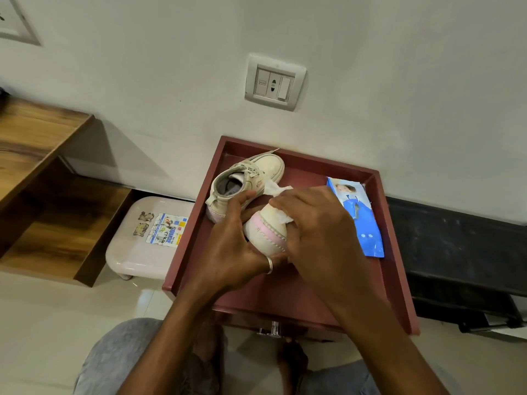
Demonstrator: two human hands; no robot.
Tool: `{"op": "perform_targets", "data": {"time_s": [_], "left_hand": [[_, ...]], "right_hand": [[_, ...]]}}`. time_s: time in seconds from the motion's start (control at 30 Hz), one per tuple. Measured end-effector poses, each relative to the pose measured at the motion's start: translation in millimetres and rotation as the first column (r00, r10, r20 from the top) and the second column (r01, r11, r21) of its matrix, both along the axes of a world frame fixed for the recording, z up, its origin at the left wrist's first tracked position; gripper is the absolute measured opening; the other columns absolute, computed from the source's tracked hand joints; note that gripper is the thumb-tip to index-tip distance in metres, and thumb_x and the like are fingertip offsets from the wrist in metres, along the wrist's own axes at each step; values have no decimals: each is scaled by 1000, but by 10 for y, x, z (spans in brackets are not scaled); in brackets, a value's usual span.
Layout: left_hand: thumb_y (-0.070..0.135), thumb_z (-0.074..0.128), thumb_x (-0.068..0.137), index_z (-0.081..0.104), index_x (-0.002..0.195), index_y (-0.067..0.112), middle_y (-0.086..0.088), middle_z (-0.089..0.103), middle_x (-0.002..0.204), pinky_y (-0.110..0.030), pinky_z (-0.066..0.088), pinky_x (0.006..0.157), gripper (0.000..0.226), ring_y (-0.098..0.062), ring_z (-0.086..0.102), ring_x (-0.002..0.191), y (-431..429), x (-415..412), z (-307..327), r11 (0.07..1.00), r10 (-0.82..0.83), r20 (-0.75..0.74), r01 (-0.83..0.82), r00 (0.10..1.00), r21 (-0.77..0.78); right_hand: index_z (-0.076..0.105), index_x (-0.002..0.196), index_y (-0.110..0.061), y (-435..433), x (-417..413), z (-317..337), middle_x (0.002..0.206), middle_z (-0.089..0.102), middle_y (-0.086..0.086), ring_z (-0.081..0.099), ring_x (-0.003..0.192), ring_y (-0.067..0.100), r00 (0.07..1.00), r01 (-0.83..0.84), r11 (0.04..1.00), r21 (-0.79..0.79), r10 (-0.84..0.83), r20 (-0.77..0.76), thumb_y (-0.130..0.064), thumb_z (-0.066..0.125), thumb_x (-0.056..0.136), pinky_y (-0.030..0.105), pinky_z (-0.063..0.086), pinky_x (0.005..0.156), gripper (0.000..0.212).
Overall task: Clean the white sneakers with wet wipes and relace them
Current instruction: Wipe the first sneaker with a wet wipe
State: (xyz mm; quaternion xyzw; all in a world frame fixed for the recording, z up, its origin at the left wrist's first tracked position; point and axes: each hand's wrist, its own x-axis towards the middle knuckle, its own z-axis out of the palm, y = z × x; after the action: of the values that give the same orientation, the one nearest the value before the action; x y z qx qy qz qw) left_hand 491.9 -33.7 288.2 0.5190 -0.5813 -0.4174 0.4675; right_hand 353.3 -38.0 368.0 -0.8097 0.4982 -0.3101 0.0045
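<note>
A small white sneaker with a pink sole band (266, 232) is held above the maroon tray (399, 252), its sole turned towards me. My left hand (231, 252), with a ring on one finger, grips it from the left and below. My right hand (316, 223) presses a white wet wipe (278, 192) against the sneaker's upper side. The second white sneaker (248, 178) lies in the tray behind, laces loose, opening facing left. A blue wet wipe pack (360, 218) lies at the tray's right side.
The tray sits on a small stand with a metal knob (275, 327) at its front. A white plastic stool (148, 238) stands to the left on the floor. A wooden shelf unit (42, 172) is further left. The wall with a socket plate (273, 82) is right behind.
</note>
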Motion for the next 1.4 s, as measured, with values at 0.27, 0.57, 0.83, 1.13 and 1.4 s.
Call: {"op": "perform_targets", "data": {"time_s": [0.27, 0.57, 0.83, 1.13, 1.4], "left_hand": [[29, 101, 51, 36, 145, 33, 20, 64, 127, -25, 59, 90, 114, 0, 65, 113, -43, 33, -35, 999, 27, 29, -28, 999, 25], [27, 102, 52, 41, 142, 31, 15, 64, 130, -18, 57, 86, 109, 5, 64, 112, -47, 19, -83, 1000, 15, 76, -16, 997, 12], [26, 102, 52, 37, 138, 38, 26, 61, 125, -17, 57, 86, 109, 9, 63, 110, -58, 55, -61, 999, 25, 48, -27, 999, 41], [22, 100, 51, 37, 147, 26, 23, 66, 127, -27, 58, 92, 115, 2, 64, 115, -36, 39, -135, 1000, -28, 124, 28, 992, 0], [41, 99, 45, 37, 143, 40, 16, 64, 132, -38, 60, 93, 116, -5, 66, 115, -71, 125, -124, 996, 2, 20, -4, 1000, 91]], "right_hand": [[73, 96, -11, -73, -131, 40, 96, 72, 3, 63, 88, 26, 996, 46, 999, 1, -46, -70, 3, 55, 75, 38, 51, 76, 32], [75, 94, -10, -186, -30, -8, 94, 73, 3, 61, 87, 27, 999, 35, 998, -47, -34, 32, 4, 58, 74, 37, 49, 76, 30], [77, 95, -9, -138, -327, -37, 96, 74, 2, 67, 90, 22, 991, 42, 999, 3, -42, 128, -2, 56, 79, 36, 53, 80, 27], [76, 91, -8, -236, -113, -27, 89, 67, 5, 60, 84, 24, 998, -12, 1000, -25, 14, 59, 1, 57, 74, 34, 45, 73, 27], [77, 86, -12, -191, -613, -191, 88, 73, -5, 63, 88, 5, 986, 52, 992, 111, -69, 151, 9, 71, 73, 10, 46, 79, 26]]}}
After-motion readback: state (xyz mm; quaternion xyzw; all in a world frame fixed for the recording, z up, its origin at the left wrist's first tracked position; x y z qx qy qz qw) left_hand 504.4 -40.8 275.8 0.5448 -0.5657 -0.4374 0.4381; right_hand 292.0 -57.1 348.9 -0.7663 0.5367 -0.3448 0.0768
